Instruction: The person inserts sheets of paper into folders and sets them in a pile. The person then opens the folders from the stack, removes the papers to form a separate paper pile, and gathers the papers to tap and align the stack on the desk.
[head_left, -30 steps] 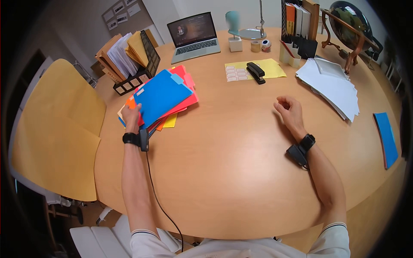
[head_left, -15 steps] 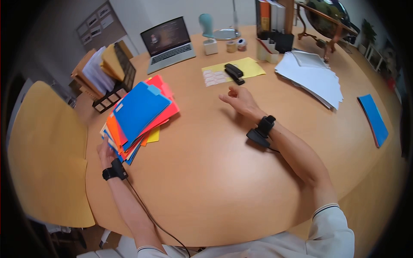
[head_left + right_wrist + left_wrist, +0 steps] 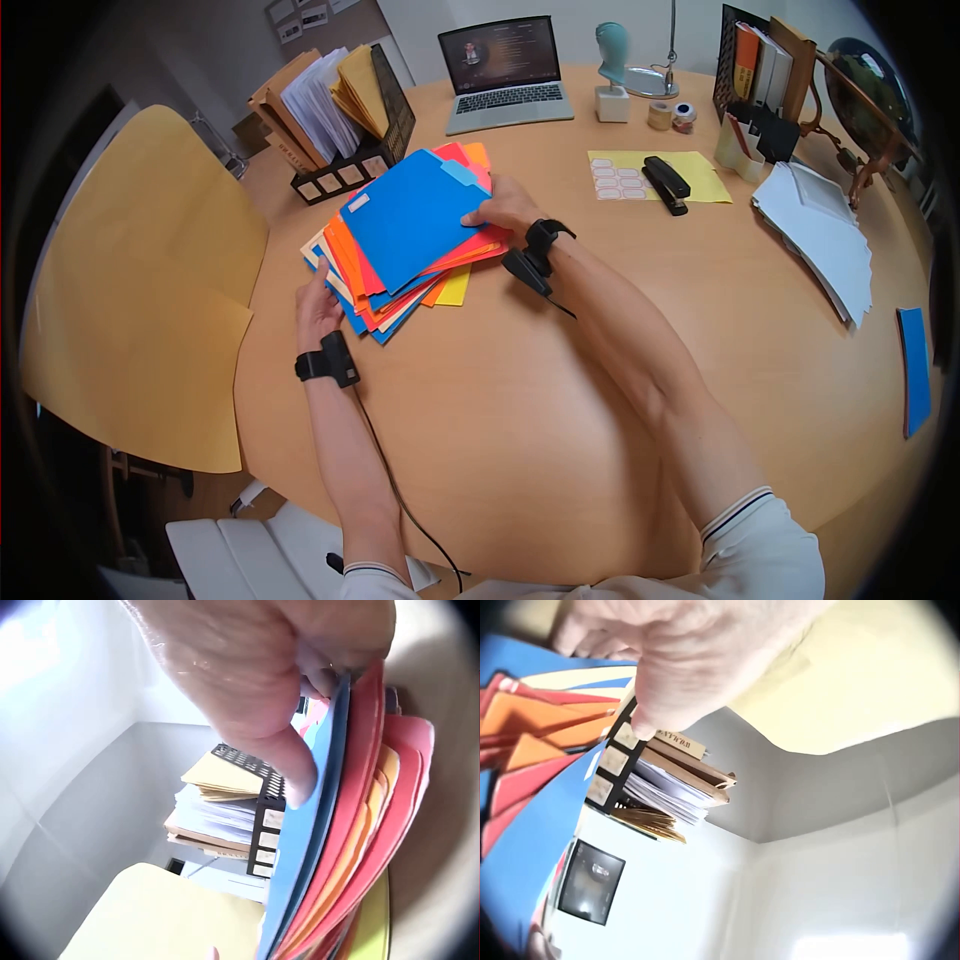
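Observation:
A fanned stack of file folders point(image 3: 405, 225) in blue, red, orange and yellow lies at the left of the table, a blue one with a white label on top. My right hand point(image 3: 510, 207) grips its right edge, thumb over the top blue folder and fingers beneath; the right wrist view shows the layered edges point(image 3: 360, 802) under that thumb. At the lower left corner, my left hand point(image 3: 318, 305) holds the lower folders, with its thumb at their edge. In the left wrist view, part of the left hand point(image 3: 682, 667) covers that corner.
Behind the stack stands a black file holder point(image 3: 345, 180) full of papers and envelopes. A laptop point(image 3: 505, 75), a stapler point(image 3: 667, 185) on a yellow sheet, and fanned white papers point(image 3: 815, 235) lie farther back and right. A yellow panel point(image 3: 140, 300) borders the left side.
My right hand has come left across the table and taken hold of the stack's right edge. The left hand has shifted from the stack's top to its lower left corner.

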{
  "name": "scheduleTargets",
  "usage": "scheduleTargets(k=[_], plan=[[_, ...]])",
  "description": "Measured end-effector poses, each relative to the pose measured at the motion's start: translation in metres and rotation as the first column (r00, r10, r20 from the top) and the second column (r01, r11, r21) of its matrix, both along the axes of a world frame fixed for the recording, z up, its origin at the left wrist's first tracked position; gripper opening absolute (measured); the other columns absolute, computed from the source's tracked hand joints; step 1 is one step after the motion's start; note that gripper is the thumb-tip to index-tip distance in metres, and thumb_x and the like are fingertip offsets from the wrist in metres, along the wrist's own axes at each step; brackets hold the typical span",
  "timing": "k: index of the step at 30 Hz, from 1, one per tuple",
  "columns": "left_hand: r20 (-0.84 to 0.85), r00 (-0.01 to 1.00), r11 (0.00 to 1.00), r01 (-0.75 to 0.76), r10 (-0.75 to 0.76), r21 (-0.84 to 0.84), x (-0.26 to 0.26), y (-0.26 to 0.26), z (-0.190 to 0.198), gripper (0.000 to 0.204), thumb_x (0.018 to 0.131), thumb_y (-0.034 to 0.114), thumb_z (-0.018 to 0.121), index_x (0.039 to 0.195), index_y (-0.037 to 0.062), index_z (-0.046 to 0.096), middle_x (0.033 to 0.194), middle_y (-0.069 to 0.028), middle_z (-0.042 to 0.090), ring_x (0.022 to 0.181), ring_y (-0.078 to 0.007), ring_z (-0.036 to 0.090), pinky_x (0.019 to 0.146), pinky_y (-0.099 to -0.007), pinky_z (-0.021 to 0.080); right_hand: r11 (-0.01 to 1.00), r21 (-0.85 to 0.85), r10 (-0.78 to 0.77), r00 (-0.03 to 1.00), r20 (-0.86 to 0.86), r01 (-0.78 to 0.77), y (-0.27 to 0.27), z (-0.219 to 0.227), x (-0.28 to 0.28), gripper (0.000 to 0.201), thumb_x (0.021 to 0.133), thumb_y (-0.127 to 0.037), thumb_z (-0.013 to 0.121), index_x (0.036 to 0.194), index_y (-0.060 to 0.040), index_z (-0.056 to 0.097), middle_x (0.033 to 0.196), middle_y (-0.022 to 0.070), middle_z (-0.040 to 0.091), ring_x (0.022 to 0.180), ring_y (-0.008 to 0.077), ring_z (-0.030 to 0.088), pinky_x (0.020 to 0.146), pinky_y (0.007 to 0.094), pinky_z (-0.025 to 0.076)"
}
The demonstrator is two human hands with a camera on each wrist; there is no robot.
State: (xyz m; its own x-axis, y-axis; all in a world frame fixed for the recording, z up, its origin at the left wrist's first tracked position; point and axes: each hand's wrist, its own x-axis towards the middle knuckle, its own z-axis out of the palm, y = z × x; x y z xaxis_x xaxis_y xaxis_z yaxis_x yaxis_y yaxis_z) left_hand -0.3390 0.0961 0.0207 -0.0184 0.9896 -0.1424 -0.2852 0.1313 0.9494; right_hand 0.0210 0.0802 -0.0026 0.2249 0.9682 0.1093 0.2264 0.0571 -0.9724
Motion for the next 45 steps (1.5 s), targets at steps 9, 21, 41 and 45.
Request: scheduleTargets(k=[9,21,41,45], plan=[[-0.515,0.851,0.994,-0.073,0.103,0.077,0.017,0.006,0.006,0.047,0.095,0.029,0.075,0.116,-0.0107,0.060,0.111,-0.0193,0.070,0.091,-0.0240,0.070,0.080,-0.0420,0.059,0.937,-0.331,0.057,0.883,0.466,0.114,-0.008,0.060,-0.023,0.059,0.063,-0.031,0.095,0.110,-0.0027,0.072,0.108,0.0134,0.074,0.103,0.0310,0.071,0.088,0.0419,0.055],[-0.666,0.737,0.993,-0.079,0.118,0.088,0.022,0.016,-0.009,0.051,0.088,0.035,0.079,0.112,-0.0084,0.067,0.107,-0.0209,0.072,0.090,-0.0265,0.072,0.080,-0.0401,0.058,0.921,-0.349,-0.010,0.906,0.424,0.173,0.010,0.050,-0.023,0.070,0.061,-0.047,0.094,0.114,-0.0059,0.074,0.114,0.0130,0.073,0.107,0.0270,0.071,0.090,0.0391,0.055],[-0.410,0.912,0.999,0.010,-0.024,-0.037,0.008,0.014,-0.002,0.052,0.092,0.042,0.076,0.103,-0.0076,0.064,0.079,-0.0111,0.068,0.064,-0.0187,0.065,0.060,-0.0346,0.055,0.962,-0.138,0.081,0.731,-0.677,-0.234,-0.075,0.022,0.002,0.057,0.078,0.007,0.079,0.129,0.0074,0.052,0.117,0.0233,0.067,0.101,0.0358,0.071,0.083,0.0522,0.063],[-0.290,0.936,0.979,0.179,-0.199,-0.093,0.012,0.042,-0.030,0.055,0.096,0.044,0.070,0.111,-0.0072,0.059,0.087,-0.0144,0.069,0.075,-0.0219,0.069,0.065,-0.0357,0.058,0.973,-0.149,-0.009,0.614,-0.789,-0.177,-0.112,0.016,0.032,0.054,0.082,0.007,0.075,0.131,0.0060,0.052,0.121,0.0241,0.065,0.102,0.0366,0.071,0.085,0.0515,0.063]])
